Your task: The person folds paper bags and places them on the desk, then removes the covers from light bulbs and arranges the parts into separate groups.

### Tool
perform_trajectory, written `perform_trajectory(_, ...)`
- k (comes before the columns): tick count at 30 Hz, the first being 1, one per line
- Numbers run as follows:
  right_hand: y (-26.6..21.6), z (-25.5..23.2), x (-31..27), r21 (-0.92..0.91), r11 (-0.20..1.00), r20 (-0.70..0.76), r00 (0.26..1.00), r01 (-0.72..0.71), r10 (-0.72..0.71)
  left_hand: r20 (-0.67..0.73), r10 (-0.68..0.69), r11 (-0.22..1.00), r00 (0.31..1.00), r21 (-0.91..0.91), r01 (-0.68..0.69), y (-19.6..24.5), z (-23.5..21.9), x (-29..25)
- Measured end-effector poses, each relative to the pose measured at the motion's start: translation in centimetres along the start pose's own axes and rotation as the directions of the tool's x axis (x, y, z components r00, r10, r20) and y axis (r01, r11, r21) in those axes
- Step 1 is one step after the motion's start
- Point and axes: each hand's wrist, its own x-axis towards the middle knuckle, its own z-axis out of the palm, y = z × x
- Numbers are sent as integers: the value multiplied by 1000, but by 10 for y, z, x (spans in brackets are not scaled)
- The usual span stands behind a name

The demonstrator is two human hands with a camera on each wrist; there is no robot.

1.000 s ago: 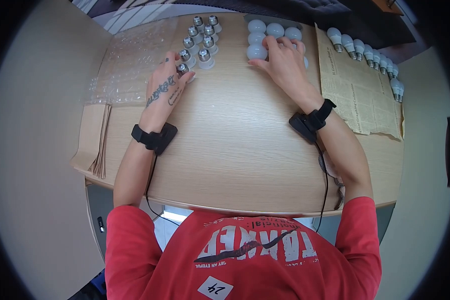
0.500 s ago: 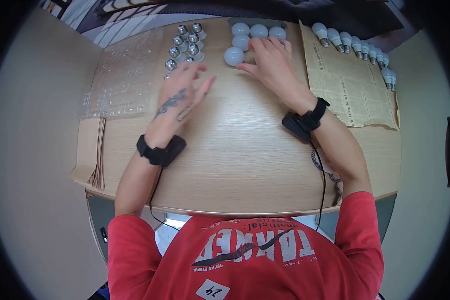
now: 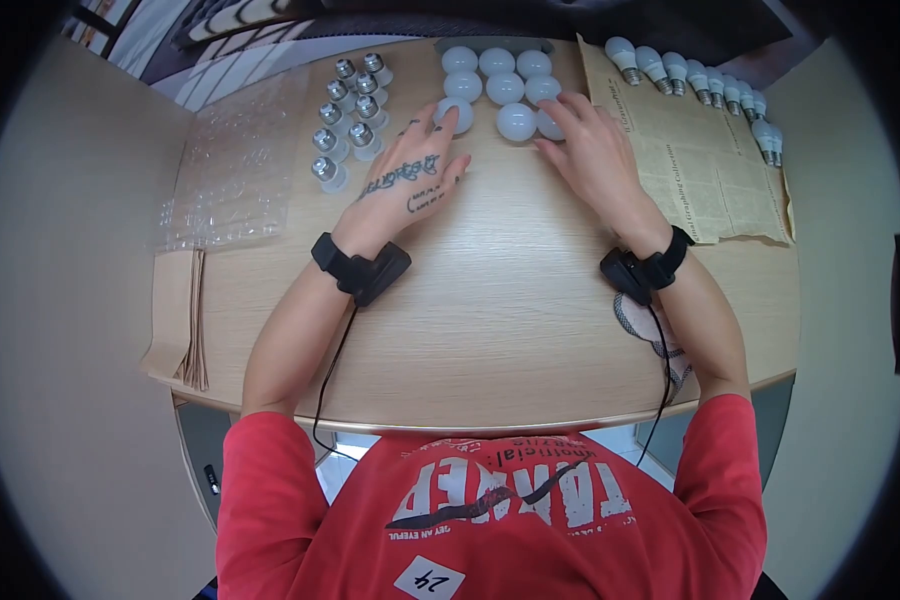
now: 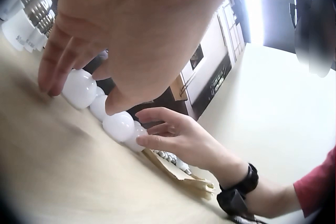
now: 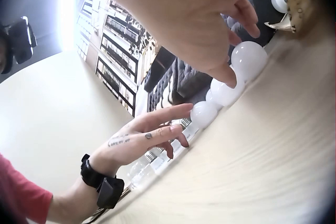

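Note:
White round bulbs (image 3: 504, 88) stand dome up in a block of short rows at the back middle of the table. My left hand (image 3: 406, 180) is at the block's left front corner, its extended fingers against the front left bulb (image 3: 457, 116). On the right, my right hand (image 3: 598, 165) has its fingertips at the front right bulb (image 3: 549, 124), partly covering it. In the right wrist view the left hand (image 5: 142, 137) reaches to the nearest dome (image 5: 203, 115). In the left wrist view the right hand (image 4: 184, 140) touches the far bulb (image 4: 137, 139). Neither hand visibly grips a bulb.
Bulbs with metal screw caps up (image 3: 330, 143) stand in two columns left of the left hand. Clear bubble wrap (image 3: 235, 160) and folded brown paper (image 3: 173, 310) lie further left. At right, printed brown paper (image 3: 685, 165) has a row of small bulbs (image 3: 715, 86) along its far edge.
My left hand has moved right, from the cap-up bulbs to the round ones. The right hand has drawn back slightly to the right, uncovering more domes. The head view has shifted a little.

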Motion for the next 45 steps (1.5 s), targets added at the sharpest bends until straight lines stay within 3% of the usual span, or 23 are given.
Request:
perform_trajectory(12,-1,13,11,118,993,-14,1000,1,1,5,-12,1000,1000,-8,12,10,-1,-2)
perform_trajectory(17,-1,9,11,81,997,-29,1000,-6,9,-118,63,998,991,10,-62,8,6,1)
perform_trajectory(20,-2,5,11,55,998,-34,999,-10,12,-146,26,998,989,-51,-33,20,-2,3)
perform_trajectory(23,2,3,9,46,999,-14,1000,-11,11,-62,123,985,990,-111,-130,21,3,6)
perform_trajectory(26,5,3,8,39,999,-5,1000,-12,12,-11,135,988,991,-72,-135,24,12,10)
perform_trajectory(35,9,2,7,78,997,-20,1000,9,-8,-28,142,985,989,-96,-144,27,15,8)
perform_trajectory(39,14,-5,5,90,996,-68,998,2,4,-85,158,966,984,-193,-172,24,20,4)
perform_trajectory(42,39,-24,7,59,997,-118,991,-54,61,146,102,973,984,-218,-68,35,2,0)
perform_trajectory(45,98,-51,11,9,980,-145,970,-197,196,78,110,949,991,-305,-82,27,11,-9)
